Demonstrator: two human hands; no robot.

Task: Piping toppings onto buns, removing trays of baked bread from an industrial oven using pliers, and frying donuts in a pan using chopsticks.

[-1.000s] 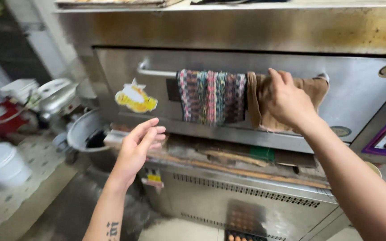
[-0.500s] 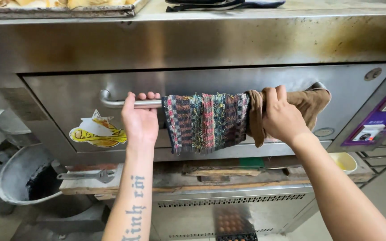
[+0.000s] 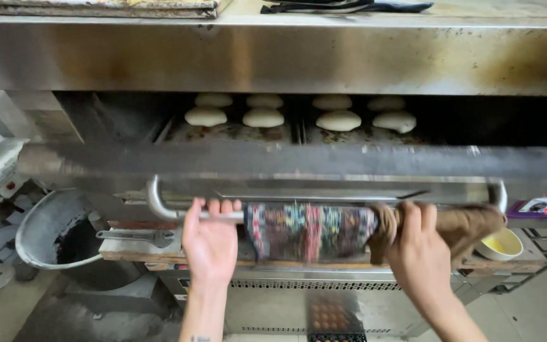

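The steel oven door (image 3: 299, 164) hangs pulled down and open. My left hand (image 3: 210, 244) grips the bare metal handle bar (image 3: 159, 209) near its left end. My right hand (image 3: 416, 250) grips the same bar through a brown cloth (image 3: 473, 225). Between my hands a multicoloured woven cloth (image 3: 311, 231) is draped over the bar. Inside the dark oven, several pale round dough buns (image 3: 261, 117) sit in two rows on trays.
A metal bucket (image 3: 58, 231) with a dark inside stands at the lower left. A wrench (image 3: 137, 235) lies on a wooden ledge beneath the door. A small bowl of yellow liquid (image 3: 500, 244) sits at the right. Trays and dark cloths rest on the oven top.
My left hand rose from below and took the bar. Both hands have pulled the door down from shut to open, which reveals the buns inside.
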